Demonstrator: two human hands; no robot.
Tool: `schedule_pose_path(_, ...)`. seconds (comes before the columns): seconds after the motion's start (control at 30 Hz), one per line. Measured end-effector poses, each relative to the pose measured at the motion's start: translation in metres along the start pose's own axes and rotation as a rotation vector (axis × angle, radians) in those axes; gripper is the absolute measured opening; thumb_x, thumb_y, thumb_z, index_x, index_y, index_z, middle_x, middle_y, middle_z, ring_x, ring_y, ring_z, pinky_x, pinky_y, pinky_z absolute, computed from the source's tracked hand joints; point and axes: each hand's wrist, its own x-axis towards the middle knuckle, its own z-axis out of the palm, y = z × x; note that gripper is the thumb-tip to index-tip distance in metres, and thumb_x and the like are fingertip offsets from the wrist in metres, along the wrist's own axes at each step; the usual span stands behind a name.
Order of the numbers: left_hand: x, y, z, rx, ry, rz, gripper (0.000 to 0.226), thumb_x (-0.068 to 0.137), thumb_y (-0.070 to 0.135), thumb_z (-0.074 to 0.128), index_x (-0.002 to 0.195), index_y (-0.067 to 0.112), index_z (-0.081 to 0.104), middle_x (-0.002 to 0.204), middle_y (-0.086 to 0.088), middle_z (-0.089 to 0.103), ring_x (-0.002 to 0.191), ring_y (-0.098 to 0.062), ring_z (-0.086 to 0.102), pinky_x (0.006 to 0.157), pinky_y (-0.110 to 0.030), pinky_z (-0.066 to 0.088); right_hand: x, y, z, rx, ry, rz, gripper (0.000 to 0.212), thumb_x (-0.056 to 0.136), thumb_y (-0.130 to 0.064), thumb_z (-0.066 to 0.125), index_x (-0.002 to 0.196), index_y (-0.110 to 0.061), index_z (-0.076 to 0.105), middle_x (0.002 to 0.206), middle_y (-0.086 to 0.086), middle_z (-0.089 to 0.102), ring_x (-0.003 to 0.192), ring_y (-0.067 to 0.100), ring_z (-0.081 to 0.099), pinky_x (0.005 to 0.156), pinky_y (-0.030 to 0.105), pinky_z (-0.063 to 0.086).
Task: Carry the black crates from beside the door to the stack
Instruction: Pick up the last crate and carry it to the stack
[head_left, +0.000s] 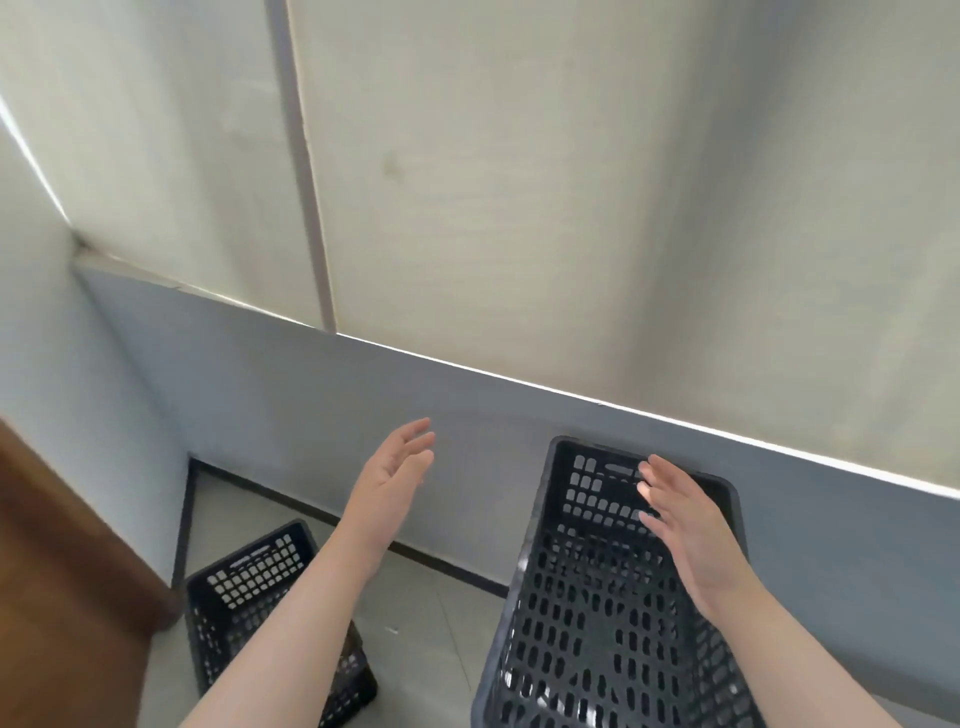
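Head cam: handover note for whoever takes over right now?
Hands: left hand open in the air, holding nothing; right hand open above the right crate, not gripping it.
Done: right crate sits high by the wall, likely the stack top.
Left: the floor crate beside the brown door is not yet carried to the stack.

The left forearm (291, 623) hides part of the floor crate (244, 577); the taller crate (587, 623) runs off the bottom edge

- Grey tiled floor (428, 623), running up to a grey wall (291, 410).
- One black crate (244, 582) stands upright on it, just beside a brown door (62, 571).
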Motion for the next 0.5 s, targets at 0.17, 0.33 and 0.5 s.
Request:
schedule_pose_path(0.17,-0.038,0.002,-0.015,0.022,0.139,-0.019,0.036,0.103,0.02,0.051,0.13,0.043,0.06,0.134,0.013,0.064,0.125,-0.004,0.058,0.108,-0.038,0.047,0.009,-0.004,0.017,0.014,-0.15,-0.018,0.048,0.107,-0.031,0.053,0.154,-0.031,0.045,0.154,-0.01,0.051,0.146,0.016,0.045,0.123,0.048,0.035)
schedule_pose_path(0.33,-0.082,0.004,-0.022,0.061,0.267,-0.035,0.037,0.103,0.022,0.051,0.134,0.041,0.057,0.136,0.013,0.062,0.126,-0.005,0.057,0.107,-0.037,0.047,0.008,-0.004,0.04,0.046,-0.321,-0.009,0.048,0.108,-0.02,0.049,0.156,-0.026,0.044,0.154,-0.009,0.052,0.144,0.014,0.047,0.123,0.049,0.036)
schedule_pose_path(0.5,-0.122,0.009,-0.038,0.104,0.359,-0.051,0.038,0.103,0.024,0.05,0.139,0.039,0.053,0.139,0.013,0.06,0.126,-0.004,0.056,0.11,-0.038,0.045,-0.001,-0.007,0.074,0.034,-0.443,-0.028,0.047,0.106,-0.019,0.05,0.152,-0.027,0.047,0.151,-0.008,0.055,0.143,0.015,0.048,0.122,0.05,0.037)
